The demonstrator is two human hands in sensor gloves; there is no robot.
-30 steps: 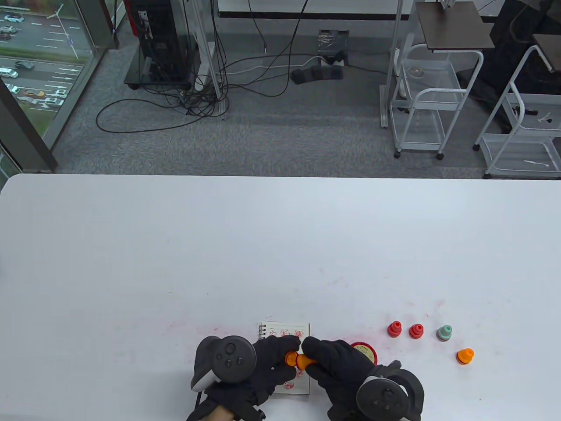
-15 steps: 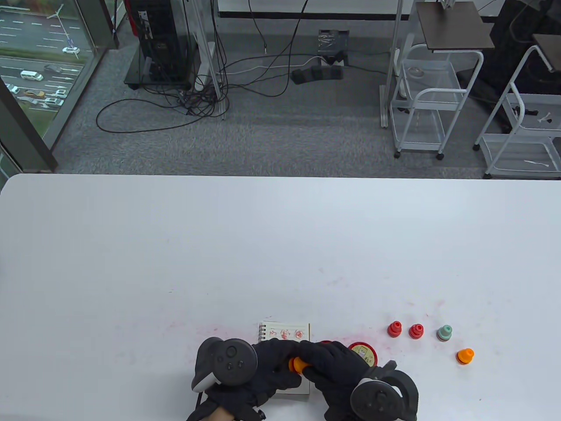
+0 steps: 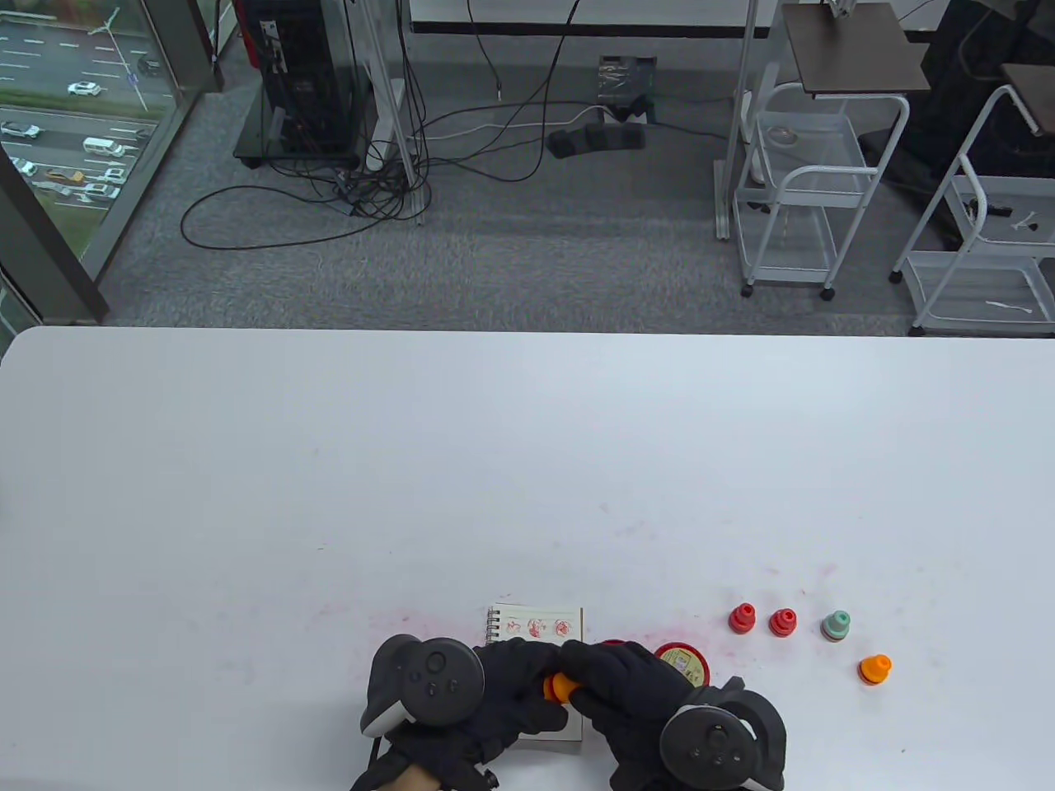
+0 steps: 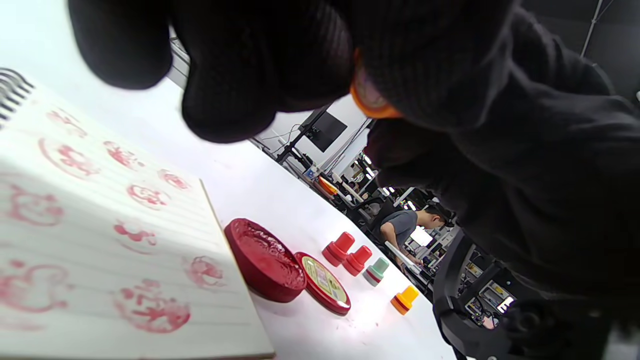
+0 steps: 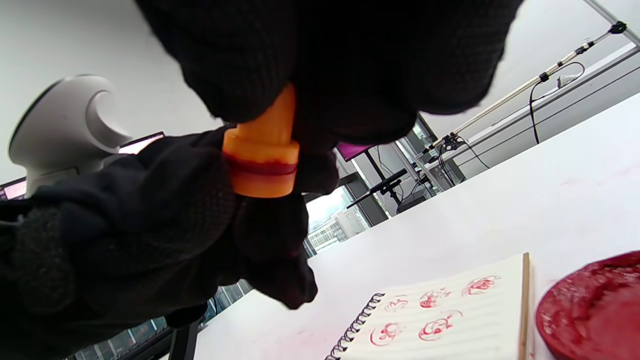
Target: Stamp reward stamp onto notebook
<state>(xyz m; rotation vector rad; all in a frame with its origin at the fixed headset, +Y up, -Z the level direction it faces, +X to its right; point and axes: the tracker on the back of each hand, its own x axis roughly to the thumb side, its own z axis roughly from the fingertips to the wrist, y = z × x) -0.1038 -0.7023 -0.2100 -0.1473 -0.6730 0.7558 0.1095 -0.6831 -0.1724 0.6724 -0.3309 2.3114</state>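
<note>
My left hand [image 3: 503,692] sits over the near part of the notebook [image 3: 536,624], fingers curled round the base end of the orange stamp [image 3: 559,685] — the cap end, it seems, though I cannot tell if it is a separate piece. The notebook lies open near the table's [image 3: 330,461] near edge, red prints showing on its far rows. My right hand [image 3: 626,684] meets the left above the page, fingers clamped on the stamp's narrow stem; the stamp is held in the air between both hands, clear of the paper. Just right of the notebook is the open red ink pad [image 4: 265,260], its lid [image 4: 322,282] touching it. Further right stand two red stamps [image 3: 743,618] [image 3: 783,622], a green one [image 3: 836,625] and — nearest me — another orange one [image 3: 874,669].
</note>
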